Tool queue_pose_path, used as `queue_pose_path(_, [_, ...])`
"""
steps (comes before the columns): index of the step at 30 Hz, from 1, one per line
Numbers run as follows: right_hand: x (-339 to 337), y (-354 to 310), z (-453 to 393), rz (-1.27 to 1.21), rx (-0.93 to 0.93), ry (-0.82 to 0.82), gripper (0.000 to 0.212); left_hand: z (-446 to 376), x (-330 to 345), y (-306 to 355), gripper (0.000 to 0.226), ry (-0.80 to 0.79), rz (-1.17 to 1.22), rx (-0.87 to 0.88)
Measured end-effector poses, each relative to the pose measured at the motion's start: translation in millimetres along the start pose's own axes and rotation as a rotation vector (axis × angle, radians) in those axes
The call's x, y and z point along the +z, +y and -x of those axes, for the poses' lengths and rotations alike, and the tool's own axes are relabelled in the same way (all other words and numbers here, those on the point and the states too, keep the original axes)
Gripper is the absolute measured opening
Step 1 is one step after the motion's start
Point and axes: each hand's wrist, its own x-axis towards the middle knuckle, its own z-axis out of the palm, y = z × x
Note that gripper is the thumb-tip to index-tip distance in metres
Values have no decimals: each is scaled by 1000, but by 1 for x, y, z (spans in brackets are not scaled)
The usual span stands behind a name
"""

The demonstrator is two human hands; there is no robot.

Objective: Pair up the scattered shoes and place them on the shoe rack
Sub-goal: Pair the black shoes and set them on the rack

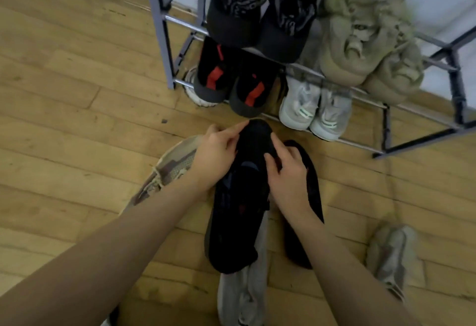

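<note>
Black is the colour of the shoe [238, 204] held at the centre of the view: both hands are on its toe end, which points toward the shoe rack [422, 142]. The left hand [215, 159] grips the left side of the toe, fingers curled round it with the forefinger stretched along the tip, and the right hand [288, 171] clasps the right side, thumb and fingers closed on the upper. A second black shoe [309, 196] lies on the wooden floor [64, 119] just to the right, partly hidden by the right forearm. Under the held shoe a grey shoe [242, 292] lies on the floor, its far end covered. A beige and brown sneaker [164, 171] lies on the floor beneath the left wrist, and a similar pale sneaker [391, 256], blurred, lies well apart at the right. On the rack's lower level stand a black pair with red marks [231, 80] and, beside it, a light grey pair with mint tabs [316, 109]. On the level above sit a black patterned pair [262, 11] and a tan pair [368, 42]. A whitish sole [192, 91] shows on the floor behind the rack's left leg, mostly hidden by the black and red pair.
</note>
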Motion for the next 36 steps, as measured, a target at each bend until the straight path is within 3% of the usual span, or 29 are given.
queue_pose_path(5, [-5,42,12,166,100,-292,45,-4,29,5,43,-136,-210,-105])
queue_pose_path(8, [-14,54,34,308,-9,-258,41,19,29,11,52,-156,-321,-101])
queue_pose_path(13, [-34,69,74,498,-54,-136,36,70,35,12,72,-183,-608,68])
queue_pose_path(19, [-40,86,91,614,131,-426,55,96,46,-6,78,-210,-723,42])
queue_pose_path(30, [-31,84,92,580,125,-323,51,93,52,-12,56,-160,-621,115])
queue_pose_path(36, [-44,46,89,387,158,-215,45,99,28,0,52,-101,-586,135])
